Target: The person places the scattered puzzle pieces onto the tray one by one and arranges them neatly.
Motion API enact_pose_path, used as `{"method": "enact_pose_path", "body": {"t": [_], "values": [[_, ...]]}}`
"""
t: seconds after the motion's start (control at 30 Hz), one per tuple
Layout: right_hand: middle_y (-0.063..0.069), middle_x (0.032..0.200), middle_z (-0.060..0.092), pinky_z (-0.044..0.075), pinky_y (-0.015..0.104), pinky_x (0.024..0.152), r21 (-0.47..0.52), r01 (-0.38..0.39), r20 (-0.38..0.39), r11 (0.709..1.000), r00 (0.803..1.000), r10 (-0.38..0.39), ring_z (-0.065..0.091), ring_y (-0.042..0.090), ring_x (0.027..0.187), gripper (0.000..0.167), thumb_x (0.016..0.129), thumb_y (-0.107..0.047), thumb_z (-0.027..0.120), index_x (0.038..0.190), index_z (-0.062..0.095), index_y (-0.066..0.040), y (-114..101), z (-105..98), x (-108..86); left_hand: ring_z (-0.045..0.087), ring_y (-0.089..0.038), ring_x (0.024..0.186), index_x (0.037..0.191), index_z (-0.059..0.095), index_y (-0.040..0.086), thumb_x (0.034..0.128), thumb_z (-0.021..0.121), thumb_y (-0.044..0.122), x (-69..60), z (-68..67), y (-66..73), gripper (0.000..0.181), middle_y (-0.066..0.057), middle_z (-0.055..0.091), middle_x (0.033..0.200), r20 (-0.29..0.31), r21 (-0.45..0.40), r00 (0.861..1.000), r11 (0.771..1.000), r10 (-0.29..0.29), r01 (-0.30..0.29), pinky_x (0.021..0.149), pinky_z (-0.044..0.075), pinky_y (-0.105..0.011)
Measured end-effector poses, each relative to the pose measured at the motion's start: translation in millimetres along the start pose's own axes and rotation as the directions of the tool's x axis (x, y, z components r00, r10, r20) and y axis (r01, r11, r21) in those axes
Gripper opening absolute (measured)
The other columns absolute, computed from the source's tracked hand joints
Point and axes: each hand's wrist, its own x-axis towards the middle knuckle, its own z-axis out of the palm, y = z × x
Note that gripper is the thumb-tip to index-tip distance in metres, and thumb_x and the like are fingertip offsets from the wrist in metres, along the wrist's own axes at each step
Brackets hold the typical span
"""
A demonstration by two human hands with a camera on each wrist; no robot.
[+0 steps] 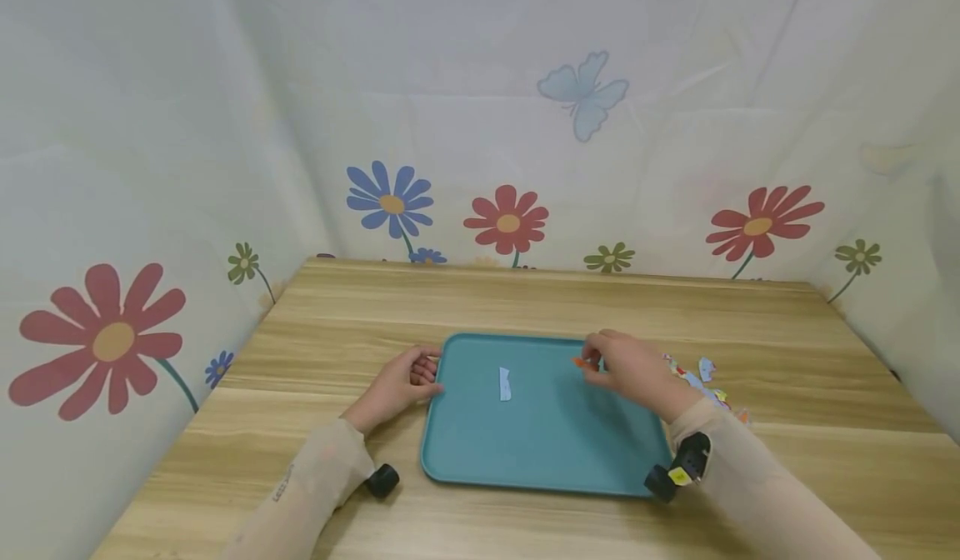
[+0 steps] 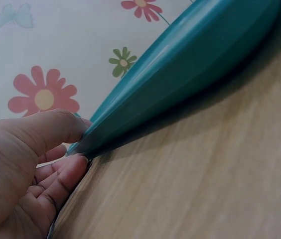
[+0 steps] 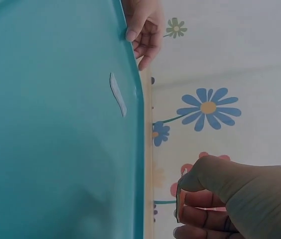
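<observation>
A teal tray (image 1: pixel 540 447) lies on the wooden table. My left hand (image 1: pixel 397 387) holds its left edge, the thumb (image 2: pixel 63 130) against the rim and the other fingers loosely curled beside it. On the tray's left half lies a narrow pale blue paper piece (image 1: pixel 505 384), which looks slightly wavy in the right wrist view. Over the tray's far right part, my right hand (image 1: pixel 633 368) pinches a small orange piece (image 1: pixel 581 363) between thumb and fingers. From the right wrist view that piece (image 3: pixel 181 201) is thin and seen nearly edge-on.
Several colourful paper pieces (image 1: pixel 707 368) lie in a loose heap just right of the tray, partly hidden by my right forearm. The wooden table (image 1: pixel 360 318) reaches back to a white cloth backdrop (image 1: pixel 450 85) printed with flowers and a butterfly.
</observation>
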Motion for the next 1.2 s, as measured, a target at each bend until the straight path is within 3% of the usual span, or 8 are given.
{"method": "enact_pose_path", "body": {"t": [0.17,0.37,0.67,1.2], "values": [[-0.001,0.08,0.062,0.046,0.025,0.061,0.043,-0.014,0.06,0.999,0.998,0.011,0.053,0.008,0.067,0.013,0.081,-0.019,0.073,0.088,0.065,-0.011,-10,6,9.9,0.058,-0.017,0.091,0.131,0.05,-0.001,0.0847,0.073,0.009,1.4,-0.4,-3.2,0.053,-0.014,0.059,0.106,0.002,-0.003,1.0,1.0,0.002,-0.002,0.077,0.05,-0.019],[0.0,0.08,0.064,0.047,0.024,0.059,0.064,-0.026,0.061,0.998,0.998,0.022,0.054,0.008,0.066,0.014,0.08,-0.018,0.075,0.087,0.066,-0.01,-19,18,19.0,0.058,-0.016,0.091,0.131,0.05,-0.002,0.0843,0.072,0.007,1.2,0.3,-3.9,0.052,-0.013,0.059,0.105,0.005,-0.001,1.0,1.0,-0.002,0.002,0.078,0.05,-0.02],[-0.002,0.08,0.063,0.046,0.025,0.058,0.094,-0.081,0.139,0.992,0.988,0.067,0.051,0.007,0.065,0.014,0.082,-0.022,0.074,0.089,0.066,-0.012,-36,31,28.7,0.057,-0.016,0.091,0.131,0.05,-0.001,0.0846,0.072,0.008,1.7,-0.3,-3.8,0.052,-0.013,0.059,0.105,0.001,0.005,1.0,1.0,-0.005,0.005,0.078,0.05,-0.02],[-0.003,0.075,0.058,0.044,0.025,0.059,0.135,-0.046,0.159,0.99,0.987,0.024,0.047,0.008,0.064,0.01,0.083,-0.018,0.072,0.084,0.065,-0.012,-52,51,35.2,0.058,-0.015,0.089,0.13,0.051,-0.001,0.084,0.073,0.007,2.4,0.0,-3.9,0.051,-0.012,0.06,0.104,-0.003,0.008,1.0,1.0,-0.005,0.005,0.078,0.051,-0.021]]}}
